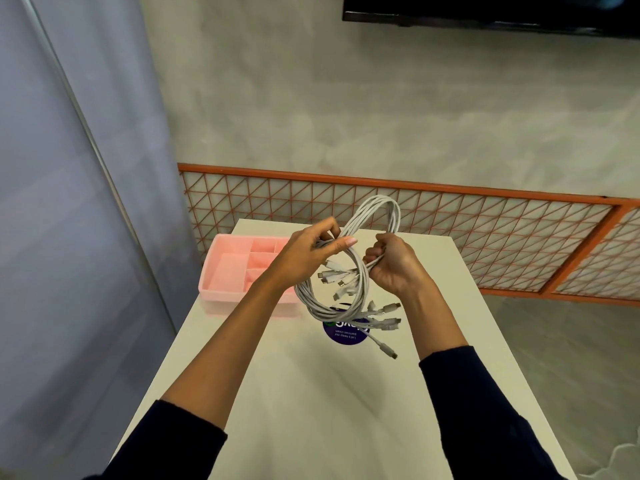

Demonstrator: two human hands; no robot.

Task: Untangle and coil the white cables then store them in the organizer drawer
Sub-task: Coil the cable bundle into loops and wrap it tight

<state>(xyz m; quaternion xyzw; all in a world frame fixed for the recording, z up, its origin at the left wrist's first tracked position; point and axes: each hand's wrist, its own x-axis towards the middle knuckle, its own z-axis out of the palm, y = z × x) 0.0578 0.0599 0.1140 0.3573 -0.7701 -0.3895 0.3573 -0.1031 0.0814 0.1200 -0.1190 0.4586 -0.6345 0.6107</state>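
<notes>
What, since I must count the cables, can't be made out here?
Head view:
Cables: count unclear; strands overlap, and the left hand and right hand cover parts.
Organizer: right compartments behind the left arm.
Sticker: text partly under cables, too small.
Screen: cut by the top edge.

Left grip [304, 256] and right grip [394, 266] hold looped white cables [353, 223] above the desk [311, 403] | connectors dangle over a blue sticker [346, 337] | pink organizer drawer [227, 268] sits at the desk's far left edge.
</notes>
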